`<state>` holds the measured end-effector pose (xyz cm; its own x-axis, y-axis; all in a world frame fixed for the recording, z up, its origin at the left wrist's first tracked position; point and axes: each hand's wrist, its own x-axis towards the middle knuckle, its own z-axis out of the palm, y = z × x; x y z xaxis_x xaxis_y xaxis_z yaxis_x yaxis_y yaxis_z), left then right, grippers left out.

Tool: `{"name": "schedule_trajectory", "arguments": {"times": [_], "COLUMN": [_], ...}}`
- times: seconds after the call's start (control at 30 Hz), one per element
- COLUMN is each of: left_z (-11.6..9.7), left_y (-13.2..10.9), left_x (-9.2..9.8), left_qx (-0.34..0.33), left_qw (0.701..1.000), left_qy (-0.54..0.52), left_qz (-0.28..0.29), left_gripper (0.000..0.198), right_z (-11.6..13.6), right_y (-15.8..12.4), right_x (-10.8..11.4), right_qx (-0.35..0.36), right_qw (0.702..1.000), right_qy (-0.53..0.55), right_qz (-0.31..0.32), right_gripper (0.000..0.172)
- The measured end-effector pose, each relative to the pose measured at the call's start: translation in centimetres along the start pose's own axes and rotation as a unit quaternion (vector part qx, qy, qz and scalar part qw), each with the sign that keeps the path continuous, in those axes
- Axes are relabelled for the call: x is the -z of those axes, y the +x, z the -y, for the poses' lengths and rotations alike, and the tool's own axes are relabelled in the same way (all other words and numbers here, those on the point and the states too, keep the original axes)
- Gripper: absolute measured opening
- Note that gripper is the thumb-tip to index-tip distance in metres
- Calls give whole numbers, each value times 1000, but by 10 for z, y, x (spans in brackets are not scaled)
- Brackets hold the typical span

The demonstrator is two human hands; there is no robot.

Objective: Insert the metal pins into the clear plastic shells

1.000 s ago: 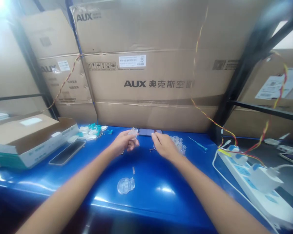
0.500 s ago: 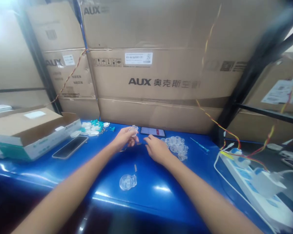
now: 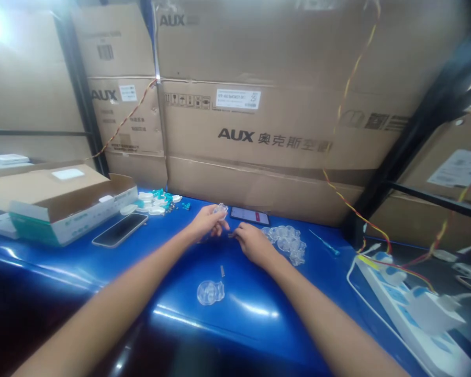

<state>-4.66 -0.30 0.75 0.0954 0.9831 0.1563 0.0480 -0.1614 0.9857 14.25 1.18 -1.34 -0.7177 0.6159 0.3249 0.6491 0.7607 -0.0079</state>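
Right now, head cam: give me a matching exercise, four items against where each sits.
Items:
1. clear plastic piece
2. heap of clear plastic parts
3. phone with lit screen
4. white power strip

Places:
A. far right, with plugs in it
B. held in the left hand
C. just right of the right hand
D. on the blue bench, beyond both hands

Pairs: 1-B, 2-C, 3-D, 4-A

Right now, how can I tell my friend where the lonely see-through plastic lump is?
On the shiny blue workbench, in front of big brown AUX cardboard boxes, look between the person's bare left arm and right arm. There lies a clear, bumpy plastic piece. Unlike the clear plastic heap farther right, it sits alone, with just a tiny grey strip near it.
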Motion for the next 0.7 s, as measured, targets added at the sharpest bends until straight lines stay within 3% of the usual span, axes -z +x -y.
{"name": "schedule_trajectory", "arguments": {"times": [0.5, 0.7], "left_z": [6, 3], "left_y": [2, -2], "left_x": [1, 1], "left_qx": [10, 15], "left_qw": [1000, 999], "left_qy": [16, 21], "left_qz": [9, 48], "left_gripper": [25, 27], "right_z": [-16, -12], "right_y": [-3, -6], "right_x": [-1, 1], "right_qx": [-10, -27], "right_qw": [999, 995], "right_qy": [43, 97], "right_qz": [22, -7], "right_gripper": [21, 17]}}
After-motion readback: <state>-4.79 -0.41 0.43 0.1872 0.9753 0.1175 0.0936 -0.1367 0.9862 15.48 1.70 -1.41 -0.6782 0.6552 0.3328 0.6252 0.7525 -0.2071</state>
